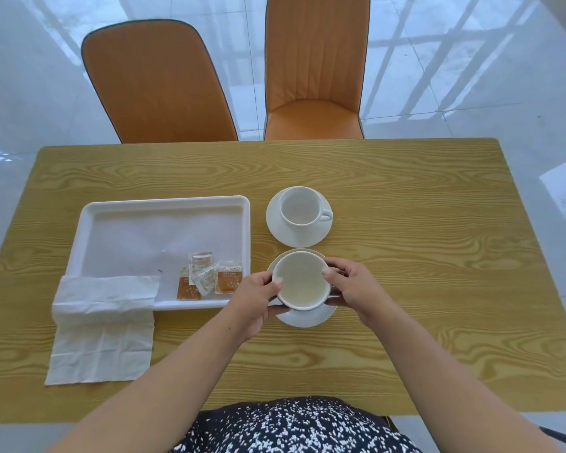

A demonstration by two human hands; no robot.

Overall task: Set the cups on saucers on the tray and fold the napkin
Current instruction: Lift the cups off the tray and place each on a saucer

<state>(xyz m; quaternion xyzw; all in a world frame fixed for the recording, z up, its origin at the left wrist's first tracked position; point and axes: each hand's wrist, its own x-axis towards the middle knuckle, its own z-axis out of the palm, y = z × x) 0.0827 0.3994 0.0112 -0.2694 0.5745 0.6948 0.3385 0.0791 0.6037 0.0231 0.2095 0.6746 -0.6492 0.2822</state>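
A white cup (301, 281) is held over its white saucer (306, 317), just right of the tray. My left hand (254, 300) grips the cup's left side with the thumb on the rim. My right hand (353, 289) grips the right side the same way. Whether the cup touches the saucer is unclear. A second white cup (303, 206) stands on its own saucer (298, 237) farther back on the table. The white tray (128, 204) lies to the left. An unfolded white napkin (102, 328) drapes over the tray's near left corner onto the table.
Several sugar packets (209, 276) lie in the tray's near right corner. The wooden table (438, 256) has bare surface to the right. Two orange chairs (314, 70) stand behind the far edge.
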